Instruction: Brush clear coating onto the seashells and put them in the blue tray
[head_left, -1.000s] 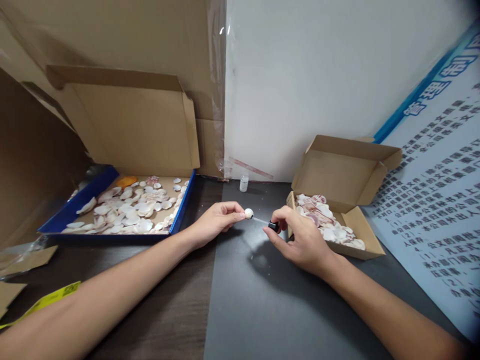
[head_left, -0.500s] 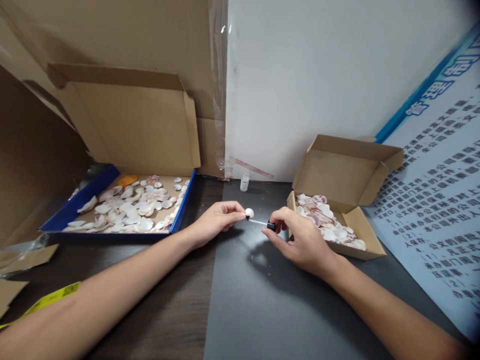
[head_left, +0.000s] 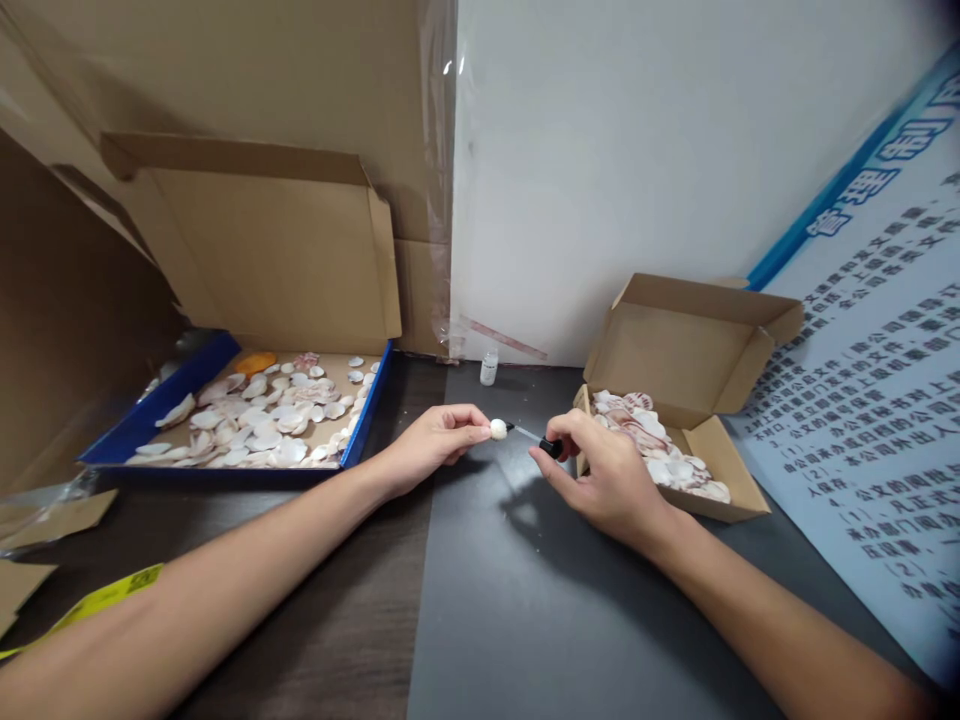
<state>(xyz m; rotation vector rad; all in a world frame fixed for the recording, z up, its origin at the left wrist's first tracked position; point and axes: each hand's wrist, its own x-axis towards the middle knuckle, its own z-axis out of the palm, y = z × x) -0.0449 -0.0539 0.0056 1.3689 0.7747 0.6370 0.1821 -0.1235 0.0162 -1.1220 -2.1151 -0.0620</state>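
Observation:
Between thumb and forefinger, my left hand pinches a small whitish shell above the grey mat. My right hand grips the black cap of a small brush, whose thin stem points left. The brush's dark tip is at the shell's right edge; whether they touch is hard to tell. Behind the hands, a small clear bottle with a white label stands upright near the wall.
On the left is an open blue-edged box with several shells and an orange one. An open cardboard box holding more shells stands at the right. A printed poster lies beyond it. Yellow tape shows at lower left.
The brush tip has moved from beneath the shell to its right side and slightly up, and the stem is tilted more. My right hand has shifted slightly right. The shell's angle has changed.

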